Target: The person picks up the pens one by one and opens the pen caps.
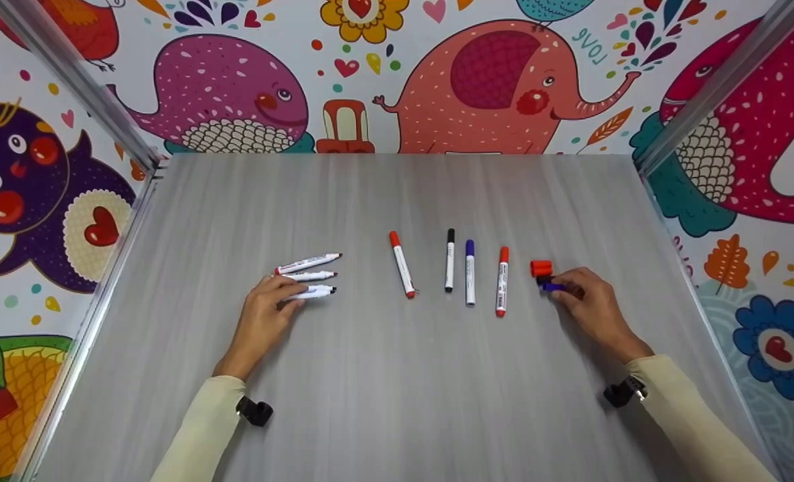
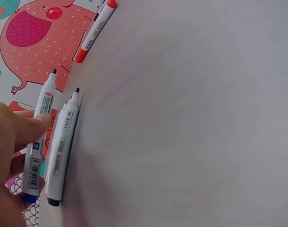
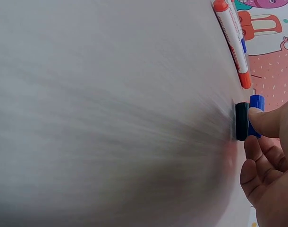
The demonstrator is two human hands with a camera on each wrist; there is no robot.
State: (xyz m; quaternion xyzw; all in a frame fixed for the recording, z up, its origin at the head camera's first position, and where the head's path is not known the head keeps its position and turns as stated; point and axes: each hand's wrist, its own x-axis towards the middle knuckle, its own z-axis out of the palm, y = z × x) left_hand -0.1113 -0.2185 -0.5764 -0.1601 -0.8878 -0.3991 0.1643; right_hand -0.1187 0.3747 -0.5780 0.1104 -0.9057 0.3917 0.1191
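Note:
My left hand (image 1: 262, 320) holds an uncapped white marker (image 2: 38, 137) with a blue end, its dark tip pointing away. Beside it lie a black-ended uncapped marker (image 2: 63, 146) and another uncapped marker (image 1: 308, 264) with a red end, at the left of the table. Over on the right, my right hand (image 1: 594, 308) pinches a blue cap (image 3: 257, 105) between thumb and fingers. Right next to that cap is a black cap (image 3: 241, 122). Red caps (image 1: 541, 268) sit just beyond them in the head view.
Between the hands lie capped markers: a red one (image 1: 402, 266), a black one (image 1: 450, 262), a blue one (image 1: 470, 274) and another red one (image 1: 502, 282). The grey table (image 1: 383, 388) ends at a cartoon-printed wall (image 1: 363, 73), with metal rails (image 1: 89, 308) along the sides.

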